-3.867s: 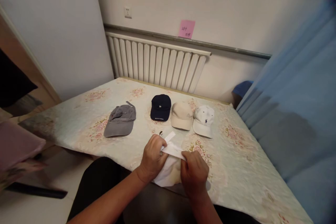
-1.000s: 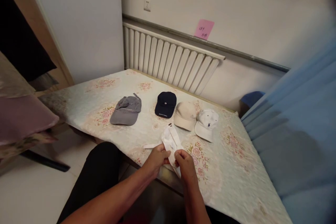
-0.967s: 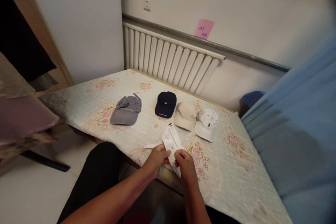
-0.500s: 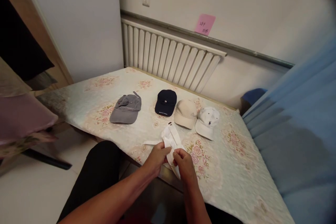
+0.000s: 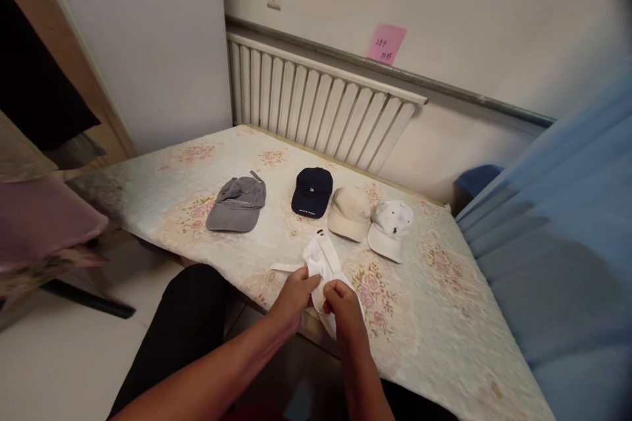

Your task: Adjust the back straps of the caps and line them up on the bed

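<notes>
Both of my hands hold a white cap (image 5: 320, 262) at the near edge of the bed, its strap sticking out to the left. My left hand (image 5: 297, 293) pinches its left side, and my right hand (image 5: 340, 299) pinches the fabric just beside it. Beyond them on the floral cover lie a dark navy cap (image 5: 312, 193), a beige cap (image 5: 349, 213) and a white cap with a small black logo (image 5: 391, 230). A grey cap (image 5: 237, 204) rests apart on the left, its strap pointing away.
The floral-covered surface (image 5: 444, 322) stretches along a white radiator (image 5: 316, 102). A blue curtain (image 5: 567, 223) hangs at the right. Clothes (image 5: 44, 217) hang at the far left, above the pale floor. My knee in black cloth (image 5: 192, 302) is near the bed edge.
My right hand has shifted slightly left along the held cap's fabric, closer to my left hand. The other caps have not moved.
</notes>
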The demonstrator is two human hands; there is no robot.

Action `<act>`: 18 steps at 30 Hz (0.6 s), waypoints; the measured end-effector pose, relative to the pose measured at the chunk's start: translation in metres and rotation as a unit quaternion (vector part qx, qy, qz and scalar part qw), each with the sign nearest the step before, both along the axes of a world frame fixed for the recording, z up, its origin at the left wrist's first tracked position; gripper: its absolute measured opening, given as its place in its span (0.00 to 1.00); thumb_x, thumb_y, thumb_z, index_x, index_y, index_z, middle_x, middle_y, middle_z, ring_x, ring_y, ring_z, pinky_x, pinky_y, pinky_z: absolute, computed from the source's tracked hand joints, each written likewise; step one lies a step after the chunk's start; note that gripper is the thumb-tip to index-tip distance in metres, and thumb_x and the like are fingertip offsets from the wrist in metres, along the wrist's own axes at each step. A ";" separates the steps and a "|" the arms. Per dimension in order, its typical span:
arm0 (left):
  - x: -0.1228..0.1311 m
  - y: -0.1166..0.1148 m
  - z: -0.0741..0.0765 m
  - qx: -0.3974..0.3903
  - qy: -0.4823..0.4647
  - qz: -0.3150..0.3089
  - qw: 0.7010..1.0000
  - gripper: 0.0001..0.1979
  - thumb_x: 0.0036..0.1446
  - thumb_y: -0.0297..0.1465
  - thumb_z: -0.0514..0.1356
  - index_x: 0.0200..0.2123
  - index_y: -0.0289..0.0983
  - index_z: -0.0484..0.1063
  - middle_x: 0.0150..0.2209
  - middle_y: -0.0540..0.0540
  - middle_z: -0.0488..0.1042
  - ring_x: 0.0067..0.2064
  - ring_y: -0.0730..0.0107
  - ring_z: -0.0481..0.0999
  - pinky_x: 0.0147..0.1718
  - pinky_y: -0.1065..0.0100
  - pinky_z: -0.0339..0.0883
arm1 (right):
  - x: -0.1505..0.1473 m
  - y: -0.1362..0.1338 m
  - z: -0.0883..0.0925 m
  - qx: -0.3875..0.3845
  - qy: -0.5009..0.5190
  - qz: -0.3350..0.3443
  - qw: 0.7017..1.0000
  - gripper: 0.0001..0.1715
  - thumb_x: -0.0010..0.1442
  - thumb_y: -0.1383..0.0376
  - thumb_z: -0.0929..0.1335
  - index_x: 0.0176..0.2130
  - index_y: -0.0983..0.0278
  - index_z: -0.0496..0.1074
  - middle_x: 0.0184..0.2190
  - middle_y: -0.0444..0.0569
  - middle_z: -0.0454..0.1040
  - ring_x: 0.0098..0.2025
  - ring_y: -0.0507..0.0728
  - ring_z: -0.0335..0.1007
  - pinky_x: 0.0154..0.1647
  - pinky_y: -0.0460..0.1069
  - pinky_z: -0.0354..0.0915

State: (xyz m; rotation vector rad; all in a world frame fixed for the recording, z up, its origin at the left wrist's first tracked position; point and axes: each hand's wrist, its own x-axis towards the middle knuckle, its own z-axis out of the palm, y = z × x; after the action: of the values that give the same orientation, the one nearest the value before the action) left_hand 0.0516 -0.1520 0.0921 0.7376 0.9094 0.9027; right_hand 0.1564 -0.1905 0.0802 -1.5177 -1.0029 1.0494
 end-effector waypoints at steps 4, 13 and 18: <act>0.000 -0.001 -0.002 -0.004 -0.006 0.000 1.000 0.11 0.44 0.31 0.61 0.32 0.32 0.69 0.24 0.50 0.71 0.23 0.74 0.69 0.23 0.71 0.64 | -0.002 -0.001 -0.001 0.002 0.004 -0.009 1.000 0.12 0.52 0.59 0.63 0.21 0.62 0.62 0.15 0.38 0.60 0.21 0.50 0.55 0.24 0.46 0.53; -0.002 -0.002 0.002 -0.011 -0.008 0.010 1.000 0.10 0.46 0.32 0.60 0.33 0.34 0.70 0.26 0.49 0.73 0.26 0.72 0.71 0.25 0.71 0.65 | -0.004 -0.009 -0.001 0.035 -0.065 -0.013 0.997 0.12 0.54 0.60 0.62 0.24 0.62 0.66 0.18 0.40 0.63 0.23 0.52 0.59 0.26 0.46 0.57; -0.006 -0.003 0.004 -0.004 -0.020 0.020 1.000 0.09 0.47 0.34 0.61 0.31 0.34 0.68 0.24 0.50 0.71 0.24 0.72 0.71 0.25 0.71 0.66 | -0.009 -0.020 -0.005 0.079 -0.164 -0.027 0.983 0.09 0.50 0.62 0.67 0.34 0.63 0.71 0.27 0.44 0.71 0.30 0.54 0.66 0.34 0.48 0.62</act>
State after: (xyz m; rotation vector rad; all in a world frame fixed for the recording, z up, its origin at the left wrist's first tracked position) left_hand 0.0455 -0.1550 0.0961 0.6941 0.8950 0.9459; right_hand 0.1470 -0.2100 0.0753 -1.6061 -1.2338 0.6764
